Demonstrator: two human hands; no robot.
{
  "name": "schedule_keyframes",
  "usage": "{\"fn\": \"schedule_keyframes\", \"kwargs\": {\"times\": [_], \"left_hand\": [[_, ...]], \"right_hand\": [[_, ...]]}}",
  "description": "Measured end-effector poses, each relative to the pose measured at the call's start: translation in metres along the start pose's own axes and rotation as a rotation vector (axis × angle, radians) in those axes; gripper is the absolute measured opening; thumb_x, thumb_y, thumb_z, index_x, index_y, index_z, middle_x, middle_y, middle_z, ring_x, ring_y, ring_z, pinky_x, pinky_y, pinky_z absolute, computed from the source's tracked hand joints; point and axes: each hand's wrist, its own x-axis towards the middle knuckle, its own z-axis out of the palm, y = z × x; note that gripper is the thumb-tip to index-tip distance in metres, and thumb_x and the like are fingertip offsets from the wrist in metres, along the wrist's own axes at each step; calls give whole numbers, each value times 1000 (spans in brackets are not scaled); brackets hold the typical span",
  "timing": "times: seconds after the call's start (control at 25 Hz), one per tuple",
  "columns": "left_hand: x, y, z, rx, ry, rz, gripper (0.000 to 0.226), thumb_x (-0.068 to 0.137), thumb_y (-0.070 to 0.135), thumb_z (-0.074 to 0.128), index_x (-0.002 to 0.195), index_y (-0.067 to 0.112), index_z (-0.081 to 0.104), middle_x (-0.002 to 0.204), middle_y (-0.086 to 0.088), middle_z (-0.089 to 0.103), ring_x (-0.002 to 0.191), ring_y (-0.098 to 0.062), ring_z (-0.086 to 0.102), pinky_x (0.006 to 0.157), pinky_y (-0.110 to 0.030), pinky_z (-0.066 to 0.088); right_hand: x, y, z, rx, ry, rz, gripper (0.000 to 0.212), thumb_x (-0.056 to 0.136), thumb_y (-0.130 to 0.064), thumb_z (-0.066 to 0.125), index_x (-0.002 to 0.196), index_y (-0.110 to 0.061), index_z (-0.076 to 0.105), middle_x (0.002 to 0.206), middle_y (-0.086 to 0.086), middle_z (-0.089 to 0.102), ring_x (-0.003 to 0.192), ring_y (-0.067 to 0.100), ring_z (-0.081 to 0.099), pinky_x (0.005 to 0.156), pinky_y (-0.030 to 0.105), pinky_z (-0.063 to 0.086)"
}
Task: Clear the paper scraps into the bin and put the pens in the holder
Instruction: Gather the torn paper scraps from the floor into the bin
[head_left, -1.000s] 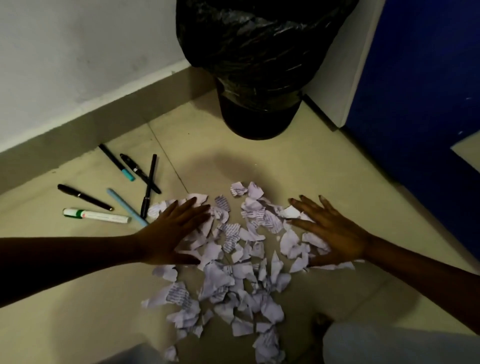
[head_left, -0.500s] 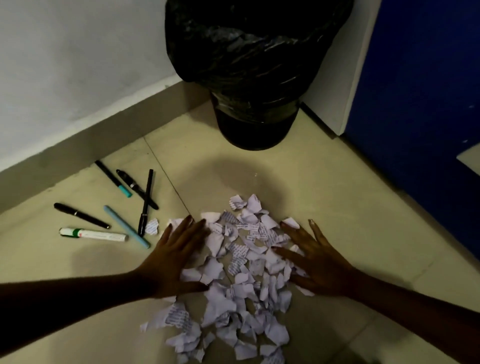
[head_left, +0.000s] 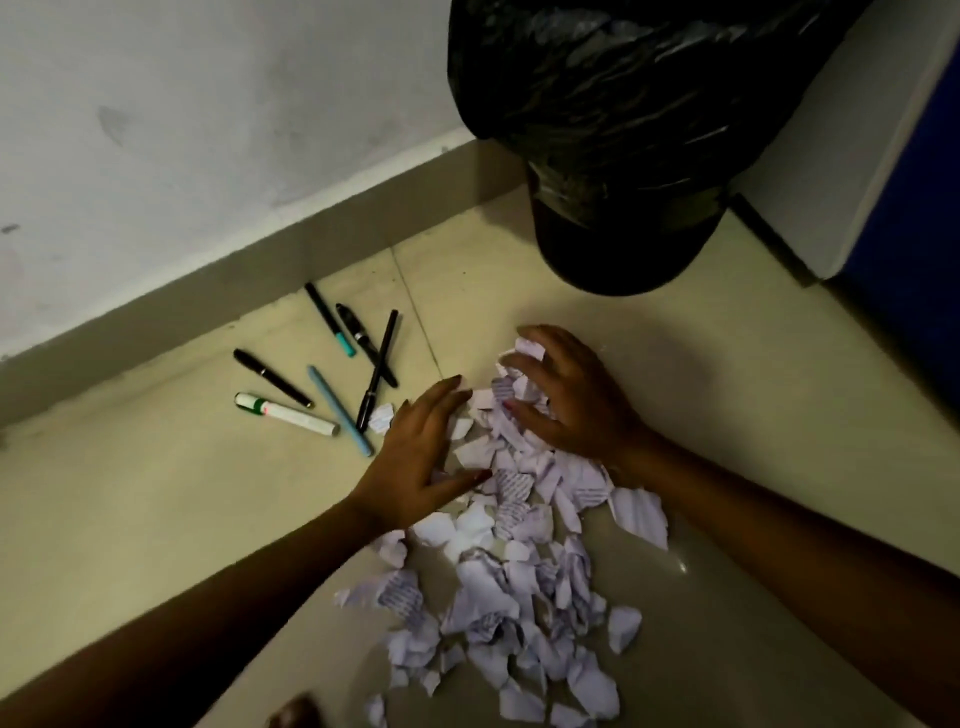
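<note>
A pile of torn white paper scraps (head_left: 511, 571) lies on the beige floor. My left hand (head_left: 415, 457) presses flat against the pile's left side, fingers spread. My right hand (head_left: 566, 395) curls over the far end of the pile, its fingers cupping several scraps between the two hands. Several pens (head_left: 374, 364) lie scattered on the floor left of the pile, among them a white marker with a green band (head_left: 285, 414) and a light blue pen (head_left: 340, 410). The bin (head_left: 623, 156), lined with a black bag, stands just beyond the pile. No pen holder is in view.
A white wall with a grey skirting (head_left: 260, 260) runs along the left and back. A blue door or panel (head_left: 914, 234) with a white frame stands at the right, beside the bin. One stray scrap (head_left: 382, 415) lies next to the pens.
Both hands have swept inward and come close together, bunching the scraps at the far end of the pile. The view has shifted left and nearer to the bin.
</note>
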Motion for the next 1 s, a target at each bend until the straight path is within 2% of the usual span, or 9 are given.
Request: {"fn": "schedule_keyframes", "kwargs": {"times": [0.16, 0.24, 0.36, 0.52, 0.6, 0.68, 0.8, 0.92, 1.0], "left_hand": [[-2, 3, 22, 3, 97, -106, 76, 84, 67, 26, 136, 11, 28, 142, -16, 39, 128, -25, 37, 105, -46, 34], [0, 15, 30, -113, 172, -174, 75, 85, 64, 28, 136, 10, 27, 142, -17, 39, 128, -25, 38, 106, -43, 36], [-1, 26, 22, -219, 227, -220, 72, 83, 58, 43, 137, 14, 27, 146, -14, 34, 132, -22, 35, 104, -32, 37], [-5, 14, 4, -139, 295, -301, 61, 83, 53, 40, 133, 17, 37, 142, -8, 41, 129, -17, 38, 106, -34, 35], [-3, -8, 5, -48, 179, -398, 73, 82, 59, 36, 137, 13, 29, 149, -11, 31, 136, -21, 26, 113, -37, 23], [-8, -24, 8, 41, 124, -453, 89, 77, 73, 27, 140, 10, 24, 151, -13, 24, 140, -23, 18, 114, -38, 16], [-23, -11, 23, -55, 106, -276, 89, 78, 75, 28, 141, 13, 20, 152, -10, 21, 141, -21, 16, 115, -40, 18], [-40, 5, 20, -186, -70, 18, 87, 80, 60, 52, 142, 12, 15, 153, -9, 15, 141, -14, 15, 115, -28, 19], [-53, 1, 5, -186, -136, 82, 90, 77, 59, 57, 142, 13, 15, 153, -8, 13, 141, -13, 16, 114, -30, 22]], "right_hand": [[36, -5, 26, -111, -332, 4, 67, 79, -60, 22, 134, -26, 41, 149, 9, 34, 139, 33, 22, 110, 58, 18], [42, -10, 34, -111, -343, -9, 75, 72, -61, 15, 133, -26, 44, 150, 7, 33, 140, 34, 18, 110, 61, 13], [34, -20, 45, -53, -409, -48, 54, 81, -44, 38, 128, -19, 51, 148, 11, 36, 140, 36, 20, 111, 59, 13], [27, -33, 41, 78, -254, -30, 34, 81, -21, 57, 113, -12, 63, 129, 16, 57, 127, 39, 42, 106, 53, 30], [35, -34, 31, 63, -45, 12, 32, 77, -24, 58, 105, -12, 67, 122, 15, 62, 121, 40, 47, 100, 57, 38], [41, -29, 19, 46, -156, 40, 44, 81, -39, 52, 119, -19, 59, 137, 9, 51, 134, 33, 34, 107, 59, 26], [24, -17, 12, 16, -504, -4, 66, 78, -59, 35, 136, -26, 38, 153, 1, 28, 143, 22, 10, 115, 51, 5], [0, -24, 6, 95, -509, -49, 65, 81, -53, 33, 135, -19, 41, 150, 1, 33, 142, 18, 15, 117, 49, 7], [-15, -32, -1, 146, -484, -20, 62, 83, -54, 36, 134, -20, 42, 149, 2, 36, 141, 15, 19, 117, 47, 14]]}}
